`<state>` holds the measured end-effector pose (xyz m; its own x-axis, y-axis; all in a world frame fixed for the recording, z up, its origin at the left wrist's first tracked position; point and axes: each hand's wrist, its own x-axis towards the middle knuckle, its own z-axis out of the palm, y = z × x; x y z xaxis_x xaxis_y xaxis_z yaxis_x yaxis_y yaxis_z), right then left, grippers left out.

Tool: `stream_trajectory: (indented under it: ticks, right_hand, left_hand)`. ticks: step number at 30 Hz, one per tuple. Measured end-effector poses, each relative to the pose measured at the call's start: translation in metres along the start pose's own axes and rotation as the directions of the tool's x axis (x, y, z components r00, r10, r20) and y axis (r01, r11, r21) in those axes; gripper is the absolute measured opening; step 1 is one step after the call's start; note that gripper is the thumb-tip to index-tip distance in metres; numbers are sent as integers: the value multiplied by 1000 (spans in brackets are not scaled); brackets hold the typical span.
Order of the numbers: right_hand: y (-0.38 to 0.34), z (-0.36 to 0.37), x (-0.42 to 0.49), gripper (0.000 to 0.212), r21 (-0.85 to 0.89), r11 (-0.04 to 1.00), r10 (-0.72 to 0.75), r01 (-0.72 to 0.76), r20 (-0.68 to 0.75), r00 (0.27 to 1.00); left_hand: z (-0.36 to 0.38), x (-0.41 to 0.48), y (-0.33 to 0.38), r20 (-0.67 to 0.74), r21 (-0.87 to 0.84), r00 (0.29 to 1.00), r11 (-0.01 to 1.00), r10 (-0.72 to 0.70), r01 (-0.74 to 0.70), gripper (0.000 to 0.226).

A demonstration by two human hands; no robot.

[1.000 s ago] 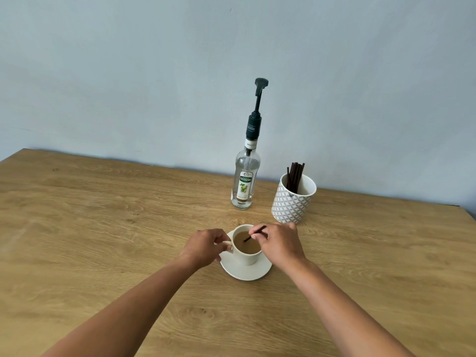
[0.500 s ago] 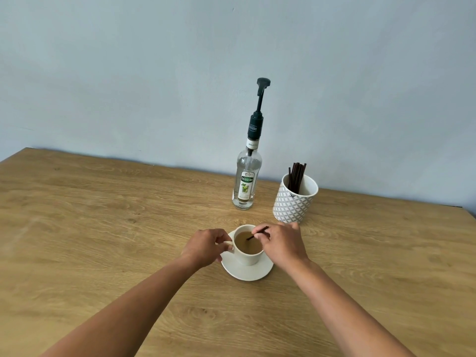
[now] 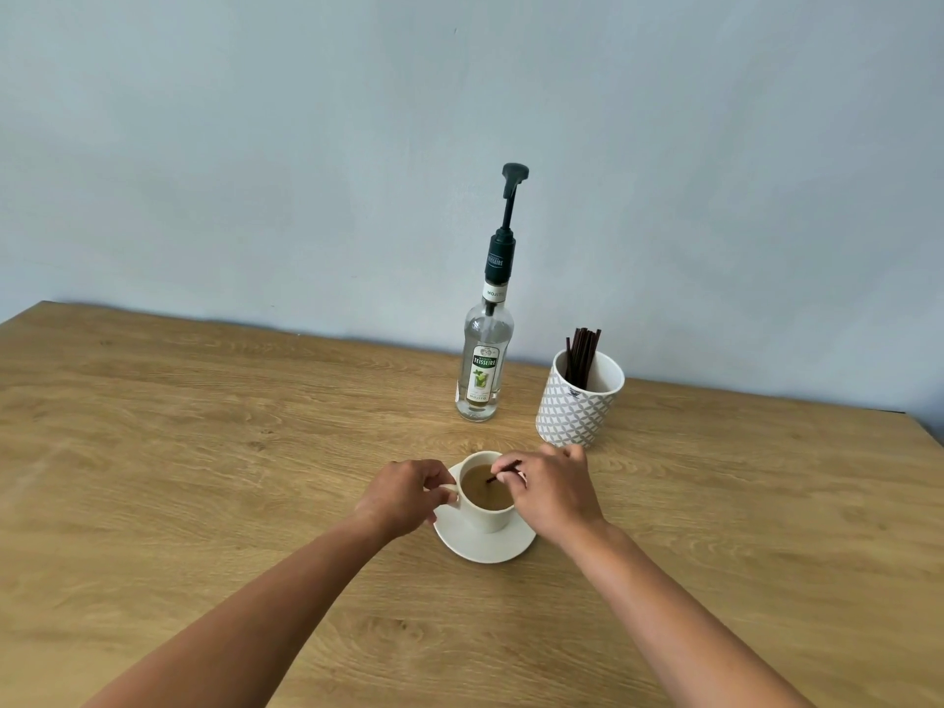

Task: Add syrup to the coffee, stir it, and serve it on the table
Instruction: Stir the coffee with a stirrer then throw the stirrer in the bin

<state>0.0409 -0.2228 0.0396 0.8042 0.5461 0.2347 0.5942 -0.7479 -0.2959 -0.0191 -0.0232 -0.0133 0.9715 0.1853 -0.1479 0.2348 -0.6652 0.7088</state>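
Right hand [image 3: 554, 495] pinches the stirrer [image 3: 503, 471], slanting down-left into the cup [image 3: 485, 503] (near the table's middle). Left hand [image 3: 403, 495] grips the handle

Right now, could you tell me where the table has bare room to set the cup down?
The table is bare left of the left hand, up to the wall, and also right of the right hand and the patterned holder. It is crowded behind the cup, where the syrup bottle and holder stand close.

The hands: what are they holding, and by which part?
Left hand pinches the cup by its handle; right hand holds a dark stir stick by its upper end, tip in the coffee.
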Motion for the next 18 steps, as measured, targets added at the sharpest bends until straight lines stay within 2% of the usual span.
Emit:
stream_trajectory:
  ticks: [4, 8, 11, 18]
  right_hand:
    - [6, -4, -4, 10, -41, 999, -14, 13, -14, 1000]
    - [3, -1, -7, 9, 99, 995, -25, 20, 43, 999]
    - [0, 3, -4, 12, 140, 990, -12, 8, 30, 999]
    - [6, -4, -2, 13, -69, 997, -15, 15, 3, 1000]
  left_hand:
    - [1, 0, -1, -19, 25, 1000, 1000, 7, -7, 16]
    - [2, 1, -3, -29, 45, 999, 999, 19, -17, 22]
    - [2, 2, -3, -29, 54, 999, 998, 24, -22, 23]
    - [2, 1, -2, -30, 72, 999, 997, 35, -33, 20]
